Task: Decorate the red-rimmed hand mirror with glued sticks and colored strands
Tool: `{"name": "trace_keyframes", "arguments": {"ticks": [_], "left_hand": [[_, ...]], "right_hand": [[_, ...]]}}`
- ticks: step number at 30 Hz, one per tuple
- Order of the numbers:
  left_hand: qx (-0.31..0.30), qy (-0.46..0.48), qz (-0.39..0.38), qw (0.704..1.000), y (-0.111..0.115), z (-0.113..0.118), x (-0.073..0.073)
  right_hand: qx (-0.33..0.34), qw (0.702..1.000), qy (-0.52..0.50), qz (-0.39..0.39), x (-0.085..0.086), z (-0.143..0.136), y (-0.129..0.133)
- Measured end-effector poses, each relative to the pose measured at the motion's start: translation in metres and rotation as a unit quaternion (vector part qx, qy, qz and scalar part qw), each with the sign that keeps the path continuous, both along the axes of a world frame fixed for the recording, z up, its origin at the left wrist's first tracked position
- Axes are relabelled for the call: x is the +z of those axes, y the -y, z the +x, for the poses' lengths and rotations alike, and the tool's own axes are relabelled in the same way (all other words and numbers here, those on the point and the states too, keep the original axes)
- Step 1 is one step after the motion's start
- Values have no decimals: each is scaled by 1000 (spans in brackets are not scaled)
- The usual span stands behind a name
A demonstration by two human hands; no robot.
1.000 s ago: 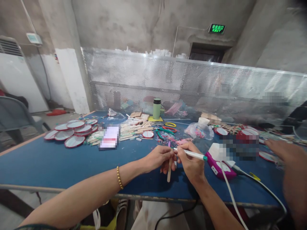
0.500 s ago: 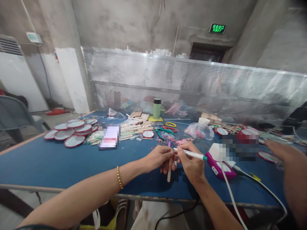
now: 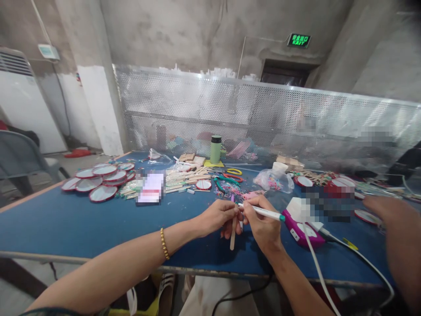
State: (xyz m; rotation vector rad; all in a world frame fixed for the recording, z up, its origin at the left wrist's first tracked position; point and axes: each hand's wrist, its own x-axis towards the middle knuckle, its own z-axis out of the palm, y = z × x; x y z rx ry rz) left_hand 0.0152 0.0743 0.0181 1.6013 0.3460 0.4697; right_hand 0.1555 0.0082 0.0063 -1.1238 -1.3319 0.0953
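My left hand (image 3: 223,217) is closed around a flat wooden stick (image 3: 233,239), whose rounded lower end sticks out below the fingers. A purple piece (image 3: 233,199) shows just above that hand. In my right hand (image 3: 263,226) is a white marker (image 3: 266,212) with a green end, held like a pen. Its tip side points at the top of the stick, though the fingers hide the exact contact. Both hands are close together over the blue table (image 3: 184,245), near its front edge.
Round red-rimmed discs (image 3: 102,193) are stacked at the left, beside a phone (image 3: 151,188) and wooden sticks (image 3: 184,175). Behind my hands are pliers (image 3: 221,184), a green bottle (image 3: 215,150) and a plastic bag (image 3: 276,179). A purple device (image 3: 305,235) with cables and another person's arm (image 3: 399,237) are at the right.
The other person's arm at the right has shifted slightly. My hands, the stick and the marker look almost the same as before.
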Motion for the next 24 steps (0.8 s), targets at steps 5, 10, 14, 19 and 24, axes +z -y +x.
{"name": "trace_keyframes", "arguments": {"ticks": [5, 10, 14, 19, 24], "left_hand": [[2, -2, -1, 1000, 0, 0, 0], [1, -3, 0, 1000, 0, -1, 0], [2, -2, 1, 1000, 0, -1, 0], [3, -3, -3, 1000, 0, 0, 0], [2, -9, 1, 1000, 0, 0, 0]], "right_hand": [[12, 1000, -2, 1, 2, 0, 1], [7, 1000, -5, 0, 2, -1, 0], [1, 1000, 2, 5, 1, -1, 0], [3, 1000, 7, 6, 1, -1, -1], [5, 1000, 9, 6, 3, -1, 0]]}}
